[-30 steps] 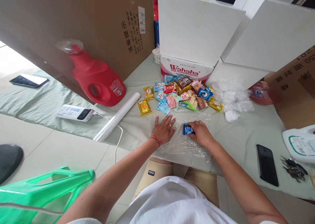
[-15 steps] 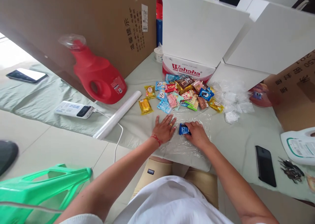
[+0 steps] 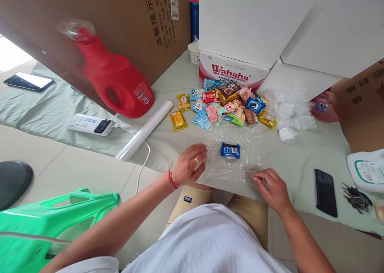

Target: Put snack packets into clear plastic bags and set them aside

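One blue packet (image 3: pixel 231 150), crosswise mid-frame, right of nearer left hand (image 3: pixel 189 165) | left half-curled, hold unclear | right hand (image 3: pixel 273 189) near-pinched, grip on film (image 3: pixel 247 155) unclear

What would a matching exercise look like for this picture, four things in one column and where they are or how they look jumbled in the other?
Things:
1. lone blue packet
2. left hand
3. red bottle
4. power bank

Places and states:
A. beside a large brown box
B. with a white cable plugged in
C. lying on clear film
D. wearing a gold ring

Pairs: 1-C, 2-D, 3-A, 4-B
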Motion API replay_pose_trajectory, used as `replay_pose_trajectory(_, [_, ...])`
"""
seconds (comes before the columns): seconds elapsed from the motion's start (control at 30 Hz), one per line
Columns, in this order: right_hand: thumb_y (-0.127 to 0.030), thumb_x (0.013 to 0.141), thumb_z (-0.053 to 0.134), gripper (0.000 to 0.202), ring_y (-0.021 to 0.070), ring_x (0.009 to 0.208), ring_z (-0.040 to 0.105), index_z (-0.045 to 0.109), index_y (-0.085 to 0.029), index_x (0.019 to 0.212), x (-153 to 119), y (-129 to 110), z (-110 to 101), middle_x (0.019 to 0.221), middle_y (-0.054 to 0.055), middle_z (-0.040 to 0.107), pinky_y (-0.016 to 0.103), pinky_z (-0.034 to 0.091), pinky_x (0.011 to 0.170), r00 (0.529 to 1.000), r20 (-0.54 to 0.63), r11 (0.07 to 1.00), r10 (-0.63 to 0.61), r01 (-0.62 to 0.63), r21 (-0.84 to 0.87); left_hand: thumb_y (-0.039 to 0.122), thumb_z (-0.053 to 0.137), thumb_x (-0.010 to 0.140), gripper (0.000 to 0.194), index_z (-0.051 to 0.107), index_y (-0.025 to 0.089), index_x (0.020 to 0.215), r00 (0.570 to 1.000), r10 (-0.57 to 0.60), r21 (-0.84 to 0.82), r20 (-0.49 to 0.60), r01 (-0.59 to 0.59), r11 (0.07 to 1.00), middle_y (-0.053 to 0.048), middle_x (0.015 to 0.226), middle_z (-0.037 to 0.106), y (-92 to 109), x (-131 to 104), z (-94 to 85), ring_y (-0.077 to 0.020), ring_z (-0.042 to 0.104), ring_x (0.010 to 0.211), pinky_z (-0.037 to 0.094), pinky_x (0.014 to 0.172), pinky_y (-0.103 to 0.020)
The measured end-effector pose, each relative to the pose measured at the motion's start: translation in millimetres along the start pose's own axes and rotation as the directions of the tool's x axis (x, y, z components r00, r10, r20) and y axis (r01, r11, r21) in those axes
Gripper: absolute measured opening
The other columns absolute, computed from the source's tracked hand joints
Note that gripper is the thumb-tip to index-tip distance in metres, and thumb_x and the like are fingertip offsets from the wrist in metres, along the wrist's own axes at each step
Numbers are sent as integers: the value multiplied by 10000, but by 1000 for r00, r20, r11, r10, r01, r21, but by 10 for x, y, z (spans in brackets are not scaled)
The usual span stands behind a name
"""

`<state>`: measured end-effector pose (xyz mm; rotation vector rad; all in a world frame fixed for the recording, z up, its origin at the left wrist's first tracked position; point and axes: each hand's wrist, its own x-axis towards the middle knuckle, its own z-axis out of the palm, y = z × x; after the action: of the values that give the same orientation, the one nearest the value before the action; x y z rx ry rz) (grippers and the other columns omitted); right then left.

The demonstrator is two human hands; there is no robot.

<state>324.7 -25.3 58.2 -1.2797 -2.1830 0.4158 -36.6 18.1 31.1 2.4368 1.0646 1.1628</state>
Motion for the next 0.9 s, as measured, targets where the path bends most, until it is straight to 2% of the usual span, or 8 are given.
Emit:
replay_pose_trajectory(0.07, [-246,972,640,162,216,925,612,677,-248,1130,-190,62,60,984,63,666,357,532,806,1000,29,1000,-4,5,-20,243,571,941,189,615,187,1116,986,58,-26,158,-54,998,-169,1243,678,105,-191,14,-293,587,1311,546,1047,-469])
replay_pose_trajectory(0.17, [-289,971,652,261,240,997,608,683,-260,1229,-328,220,213,1092,94,658,404,553,850,998,70,999,11,-8,-41,288,577,949,232,612,176,1149,952,45,26,304,-56,998,-208,1336,638,94,-450,69,-312,588,1316,534,1062,-490])
replay_pose_trajectory(0.37, [-237,1006,579,173,215,918,605,737,-271,1069,-341,405,285,986,66,687,381,542,793,997,73,1000,18,-19,24,239,530,997,182,676,214,1103,929,5,-14,369,0,1000,-139,1351,662,-25,-607,48,-261,559,1377,403,1198,-482])
replay_pose_trajectory(0.53, [-282,1010,568,140,222,958,604,706,-267,1025,-115,402,85,1000,56,703,386,515,851,987,149,990,53,-72,124,231,488,1024,193,680,231,1010,905,-97,-142,415,169,975,-72,1151,750,25,-413,-48,-206,632,1268,415,1172,-420])
replay_pose_trajectory(0.63, [-354,1025,541,180,206,895,603,695,-263,1006,157,435,-69,884,35,678,345,498,813,970,208,970,127,-165,177,301,472,1030,201,656,222,1010,869,-255,-180,424,357,917,-59,1065,753,6,-187,-125,-186,693,1085,489,1054,-362])
replay_pose_trajectory(0.73, [-434,1012,551,240,185,865,613,712,-256,1002,464,505,-185,875,22,661,316,483,820,948,243,944,207,-258,205,396,449,1022,259,625,211,974,797,-437,-193,416,547,814,-35,911,724,-98,89,-166,-158,671,830,524,807,-279])
replay_pose_trajectory(0.8, [-489,989,567,291,177,842,612,719,-241,991,655,570,-205,882,19,666,302,475,804,935,253,924,247,-306,230,441,458,999,281,607,210,938,763,-507,-208,401,615,761,-9,801,682,-209,271,-143,-153,632,749,502,749,-267])
replay_pose_trajectory(0.9, [-570,949,573,385,162,742,574,708,-209,958,877,702,-125,827,10,664,277,451,699,915,272,885,298,-372,282,457,495,949,283,613,203,910,748,-570,-224,339,653,724,-1,765,656,-402,494,-26,-157,603,726,480,723,-267])
